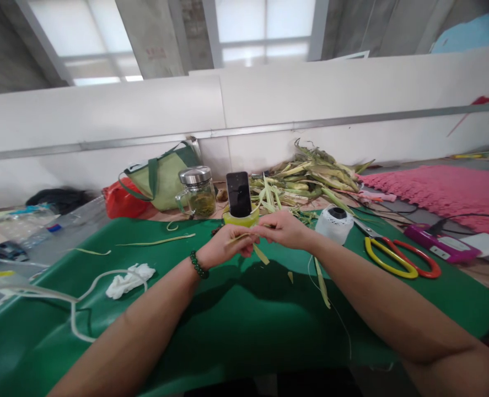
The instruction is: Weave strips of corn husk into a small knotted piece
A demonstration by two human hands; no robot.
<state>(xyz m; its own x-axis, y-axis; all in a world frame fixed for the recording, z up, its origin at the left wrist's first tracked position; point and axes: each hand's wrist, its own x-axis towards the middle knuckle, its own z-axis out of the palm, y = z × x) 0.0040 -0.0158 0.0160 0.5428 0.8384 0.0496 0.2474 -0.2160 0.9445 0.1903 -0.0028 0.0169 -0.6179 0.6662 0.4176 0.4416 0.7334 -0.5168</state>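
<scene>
Both my hands meet above the middle of the green mat. My left hand, with a dark green bead bracelet on the wrist, is closed on a thin pale green leaf strip. My right hand pinches the same strip from the other side. A short end of the strip hangs down between the hands. A thin white thread trails from the hands down along my right forearm. Just behind the hands a black phone stands upright in a yellow tape roll.
A pile of corn husks lies at the back. A white thread spool and yellow and orange scissors sit to the right. A glass jar mug, green bag and white cloth are on the left.
</scene>
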